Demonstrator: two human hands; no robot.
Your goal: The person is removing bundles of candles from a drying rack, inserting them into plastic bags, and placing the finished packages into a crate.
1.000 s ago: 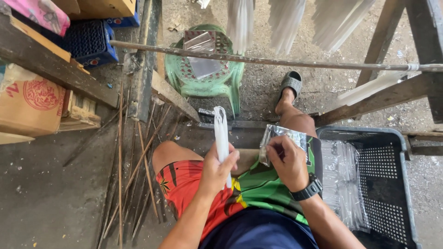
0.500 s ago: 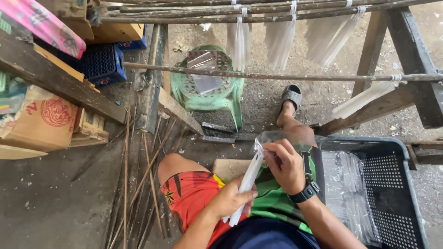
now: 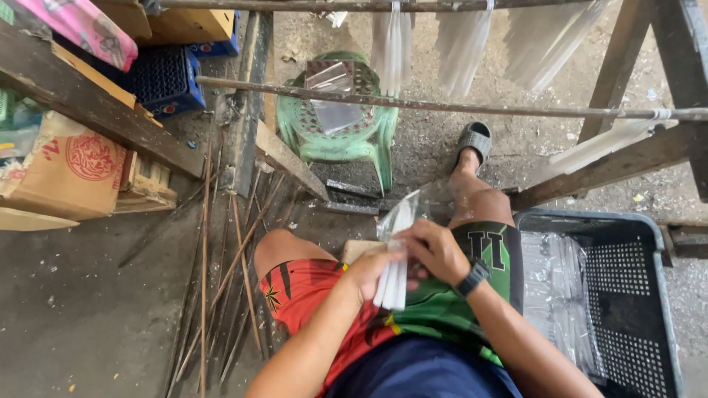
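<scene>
While seated | both hands' fingers grasping one clear bag bundle (image 3: 394,254) | left hand (image 3: 376,269) | right hand (image 3: 435,250) | one crate (image 3: 667,295)

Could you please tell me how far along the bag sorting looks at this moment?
Done: a heap of clear plastic bags already lies in the dark crate. In hand: the left hand and right hand together hold a bundle of clear bags over the lap. Left: more clear strips hang from the rail above, and a few sheets sit on the green stool.
</scene>
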